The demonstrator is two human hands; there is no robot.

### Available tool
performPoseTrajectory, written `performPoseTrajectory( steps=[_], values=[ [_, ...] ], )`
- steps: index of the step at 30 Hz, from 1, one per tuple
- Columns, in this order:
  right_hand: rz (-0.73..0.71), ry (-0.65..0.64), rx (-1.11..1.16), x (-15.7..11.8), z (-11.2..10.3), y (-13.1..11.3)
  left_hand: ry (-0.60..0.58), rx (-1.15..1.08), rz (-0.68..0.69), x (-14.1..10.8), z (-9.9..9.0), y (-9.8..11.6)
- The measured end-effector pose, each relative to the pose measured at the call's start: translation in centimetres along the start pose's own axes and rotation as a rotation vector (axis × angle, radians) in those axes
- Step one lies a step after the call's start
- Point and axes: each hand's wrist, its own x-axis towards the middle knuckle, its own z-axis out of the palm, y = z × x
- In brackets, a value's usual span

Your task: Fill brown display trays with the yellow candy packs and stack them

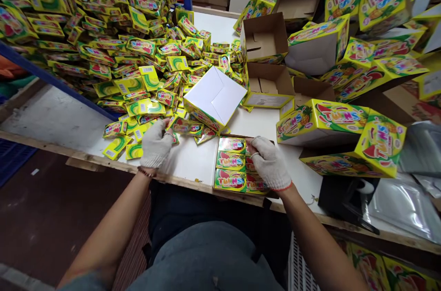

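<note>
My left hand [156, 145], in a white knit glove, is at the near edge of a heap of small yellow candy boxes [148, 106]. Its thumb and fingertips close on the end of one small candy box [181, 125]. My right hand [270, 165], gloved too, bends over the right side of an open display carton [215, 162]. Small boxes printed TWINS [230, 161] lie in rows inside it. The right fingers are pressed together at the carton's far right part; what they grip is hidden. A closed carton with a white face [215, 93] rests tilted against the heap.
A blue crate [62, 81] spills the heap onto the white table [51, 103]. Open empty cartons [265, 36] and folded display boxes [341, 116] crowd the right side. A black tape dispenser [347, 199] and clear plastic wrap [406, 204] are at the right front edge.
</note>
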Motion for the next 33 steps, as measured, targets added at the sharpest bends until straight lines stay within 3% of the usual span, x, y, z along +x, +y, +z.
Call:
performPoseTrajectory(
  steps=[2, 4, 6, 8, 10, 11, 13, 15, 17, 19, 22, 25, 29, 33],
  values=[
    [0.021, 0.043, 0.055, -0.4, -0.3, -1.0, -0.02, -0.35, -0.138, -2.1, -0.4, 1.5],
    [-0.047, 0.052, 0.039, -0.4, -0.8, -2.5, -0.141, -0.565, -0.18, -4.0, -0.3, 3.7],
    [-0.192, -0.002, -0.005, 0.1, -1.5, -4.1, -0.254, -0.602, -0.07, -5.4, 0.2, 6.5],
    [-0.315, -0.136, -0.028, 0.8, -2.6, -5.1, -0.317, -0.564, 0.129, -6.1, 1.0, 9.2],
    [-0.326, -0.248, -0.04, 1.0, -3.9, -5.2, -0.328, -0.558, 0.273, -6.4, 1.8, 11.1],
    [-0.286, -0.244, -0.049, 0.8, -4.6, -4.7, -0.316, -0.556, 0.313, -6.6, 2.2, 11.5],
    [-0.175, -0.095, -0.058, -0.4, -5.7, -3.0, -0.282, -0.507, 0.416, -7.0, 2.8, 11.7],
    [-0.07, 0.094, -0.052, -2.6, -6.1, -0.6, -0.311, -0.391, 0.625, -7.8, 3.1, 11.1],
    [0.019, 0.199, -0.044, -5.2, -5.4, 1.7, -0.426, -0.225, 0.87, -8.7, 3.3, 10.5],
    [0.113, 0.238, -0.069, -7.7, -3.7, 3.1, -0.54, -0.042, 1.013, -9.7, 3.7, 10.1],
    [0.194, 0.33, -0.177, -10.1, -0.5, 3.7, -0.59, 0.144, 1.09, -10.5, 4.6, 9.7],
    [0.16, 0.392, -0.27, -10.8, 1.4, 3.6, -0.551, 0.156, 1.115, -10.8, 5.7, 9.1],
    [0.154, 0.367, -0.301, -10.3, 1.5, 3.8, -0.394, 0.104, 1.151, -11.2, 6.6, 8.3],
    [0.357, 0.461, -0.232, -9.7, 1.1, 3.5, -0.317, 0.076, 1.165, -11.4, 6.9, 8.0]
  ],
)
